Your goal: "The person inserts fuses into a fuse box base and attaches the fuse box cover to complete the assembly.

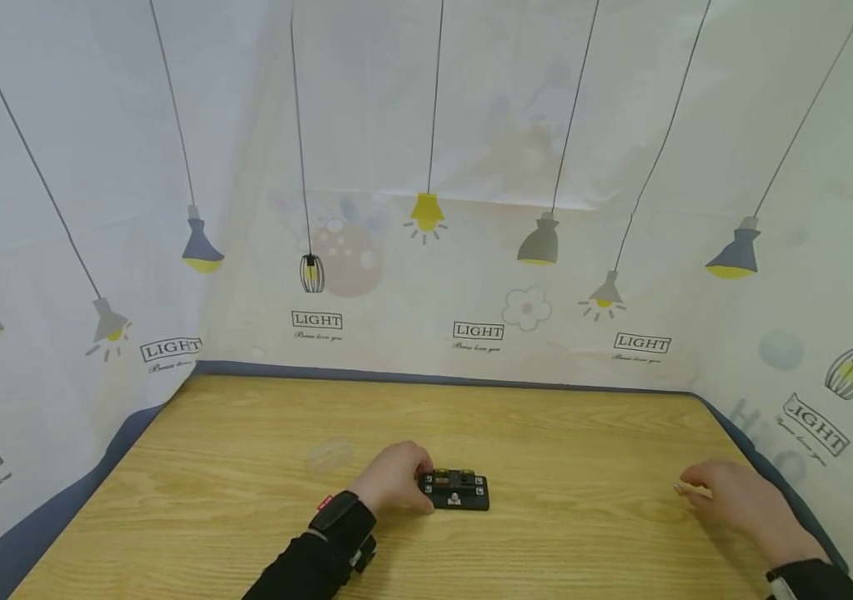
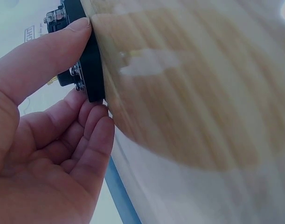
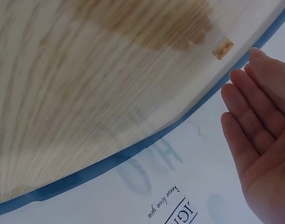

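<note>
A small black terminal block (image 1: 456,490) with metal screws and yellow parts on top lies on the wooden table. My left hand (image 1: 393,477) grips its left end, thumb at the near side and fingers at the far side. In the left wrist view, the thumb presses against the black block (image 2: 93,60) while the curled fingers touch its lower edge. Off to the right, my right hand (image 1: 745,507) is held near the table's right edge. Its thumb and forefinger pinch a small pale piece (image 1: 678,488), too small to identify. The right wrist view does not show that piece.
A clear, see-through plastic item (image 1: 330,456) lies left of the left hand. The wooden table (image 1: 561,450) has a blue-grey edge band. White sheets (image 1: 411,117) printed with hanging lamps stand behind it and at both sides.
</note>
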{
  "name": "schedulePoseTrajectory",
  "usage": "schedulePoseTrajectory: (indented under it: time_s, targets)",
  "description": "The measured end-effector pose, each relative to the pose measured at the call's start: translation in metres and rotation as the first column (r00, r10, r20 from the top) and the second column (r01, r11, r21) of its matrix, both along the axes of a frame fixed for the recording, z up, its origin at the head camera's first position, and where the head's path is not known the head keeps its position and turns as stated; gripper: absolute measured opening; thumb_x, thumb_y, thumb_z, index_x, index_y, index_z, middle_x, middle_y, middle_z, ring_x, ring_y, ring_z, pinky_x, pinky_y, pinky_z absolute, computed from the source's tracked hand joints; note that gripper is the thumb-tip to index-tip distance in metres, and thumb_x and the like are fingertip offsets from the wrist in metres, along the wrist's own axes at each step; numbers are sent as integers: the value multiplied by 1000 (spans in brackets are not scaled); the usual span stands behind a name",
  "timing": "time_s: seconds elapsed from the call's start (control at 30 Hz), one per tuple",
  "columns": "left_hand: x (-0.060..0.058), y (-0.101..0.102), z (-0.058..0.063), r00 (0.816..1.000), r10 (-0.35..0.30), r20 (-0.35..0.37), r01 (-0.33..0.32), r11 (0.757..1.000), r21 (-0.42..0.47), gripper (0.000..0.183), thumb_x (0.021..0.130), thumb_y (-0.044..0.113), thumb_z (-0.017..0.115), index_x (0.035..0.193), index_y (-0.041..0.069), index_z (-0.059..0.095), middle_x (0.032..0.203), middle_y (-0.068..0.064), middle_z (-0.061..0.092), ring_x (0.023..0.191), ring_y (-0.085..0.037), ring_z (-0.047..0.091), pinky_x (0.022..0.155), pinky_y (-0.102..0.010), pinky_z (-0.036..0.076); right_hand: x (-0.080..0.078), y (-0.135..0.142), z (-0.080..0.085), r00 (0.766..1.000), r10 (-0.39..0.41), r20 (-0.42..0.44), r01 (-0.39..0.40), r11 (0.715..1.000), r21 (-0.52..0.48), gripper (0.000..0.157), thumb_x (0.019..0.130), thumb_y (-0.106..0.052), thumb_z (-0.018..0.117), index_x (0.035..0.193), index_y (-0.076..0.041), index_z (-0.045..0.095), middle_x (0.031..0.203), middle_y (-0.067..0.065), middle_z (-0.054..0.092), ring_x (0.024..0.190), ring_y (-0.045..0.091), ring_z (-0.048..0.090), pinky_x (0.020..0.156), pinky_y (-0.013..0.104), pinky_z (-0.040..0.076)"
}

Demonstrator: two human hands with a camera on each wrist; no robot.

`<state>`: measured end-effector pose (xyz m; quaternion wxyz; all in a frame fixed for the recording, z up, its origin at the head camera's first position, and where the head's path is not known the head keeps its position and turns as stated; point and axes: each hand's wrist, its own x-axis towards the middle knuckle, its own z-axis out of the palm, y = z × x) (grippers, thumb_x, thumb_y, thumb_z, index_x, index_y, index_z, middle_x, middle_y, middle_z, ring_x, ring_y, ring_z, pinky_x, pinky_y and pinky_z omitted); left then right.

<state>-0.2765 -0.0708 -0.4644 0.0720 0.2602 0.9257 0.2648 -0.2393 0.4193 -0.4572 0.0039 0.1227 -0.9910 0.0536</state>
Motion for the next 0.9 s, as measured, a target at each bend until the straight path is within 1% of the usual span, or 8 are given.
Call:
schedulePoseTrajectory:
  time_s: [0.1,0.33,0.43,0.6,0.73,0.9]
  targets:
    - [1,0,1,1000,0,1,0,1000,2,45,62,25,82,100,10,66,94,0,58,81,-13,50,76,-30,46,-1,-1,-2,1000,13,-3,-12,1000,22,14,75,-23,70,89,-23,68,88,-5,65,79,18,60,69,39,49]
    - [2,0,2,1000,1,12,-1,1000,2,45,62,25,81,101,10,66,94,1,57,82,-13,51,76,-30,46,-3,-9,4,998,14,54,-17,999,50,13,75,-21,71,88,-20,68,87,-4,65,80,19,61,70,41,50]
    - [2,1,3,1000,2,13,-2,1000,-2,45,63,25,81,101,10,66,93,1,57,82,-13,51,76,-30,46,-4,-11,5,998,27,58,-31,997,66,14,74,-18,71,88,-19,68,86,-4,65,79,19,61,70,40,50]
    - [2,2,4,1000,6,2,-6,1000,-7,45,61,26,82,100,10,66,92,2,57,81,-12,50,76,-30,45,-5,-15,6,998,41,40,-46,993,110,12,74,-15,71,86,-17,68,83,-3,64,76,19,60,68,40,50]
    - [2,2,2,1000,11,-5,-11,1000,-10,45,61,26,82,99,10,66,92,2,57,81,-12,50,76,-30,45,-6,-17,5,999,51,16,-53,988,146,11,74,-14,71,82,-19,65,78,-6,61,71,15,57,65,37,49]
    - [0,1,0,1000,15,-9,-15,1000,-16,45,60,27,83,99,10,66,91,3,57,80,-11,49,76,-30,45,-7,-18,2,999,47,0,-46,984,172,13,74,-13,71,77,-22,62,73,-8,56,67,11,53,61,35,46]
